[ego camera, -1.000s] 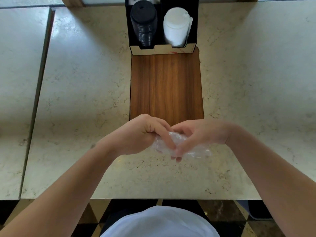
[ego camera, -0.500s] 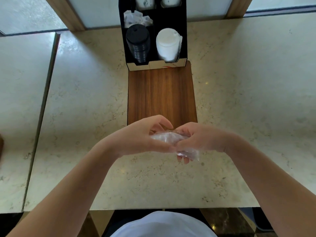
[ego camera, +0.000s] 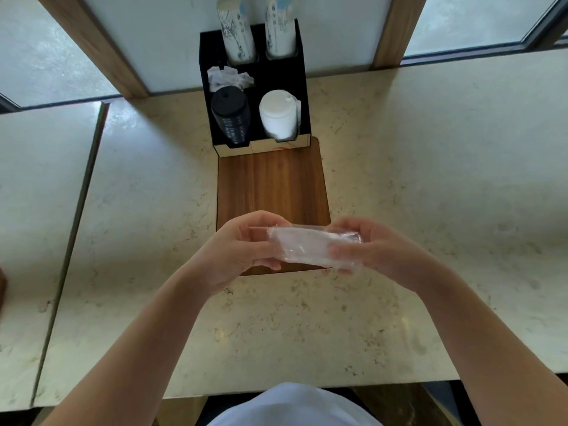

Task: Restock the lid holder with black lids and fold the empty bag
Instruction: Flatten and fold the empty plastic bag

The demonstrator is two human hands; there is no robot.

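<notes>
A clear plastic bag [ego camera: 310, 245], folded into a flat narrow strip, hangs in the air over the near edge of the wooden board [ego camera: 272, 186]. My left hand [ego camera: 242, 249] pinches its left end and my right hand [ego camera: 365, 247] grips its right end. At the back stands the black lid holder [ego camera: 302, 87]. A stack of black lids [ego camera: 230, 118] fills its front left slot and a stack of white lids [ego camera: 278, 118] fills its front right slot.
Two stacks of paper cups [ego camera: 236, 35] stand in the holder's rear slots, with crumpled white wrappers [ego camera: 229, 76] behind the black lids. The beige stone counter [ego camera: 430, 179] reaches a window wall at the back. A seam [ego camera: 76, 210] splits off a second slab on the left.
My hands have risen and drawn apart, and the crumpled bag between them is now stretched out into a flat folded strip. The view has tilted up, showing the cups and window.
</notes>
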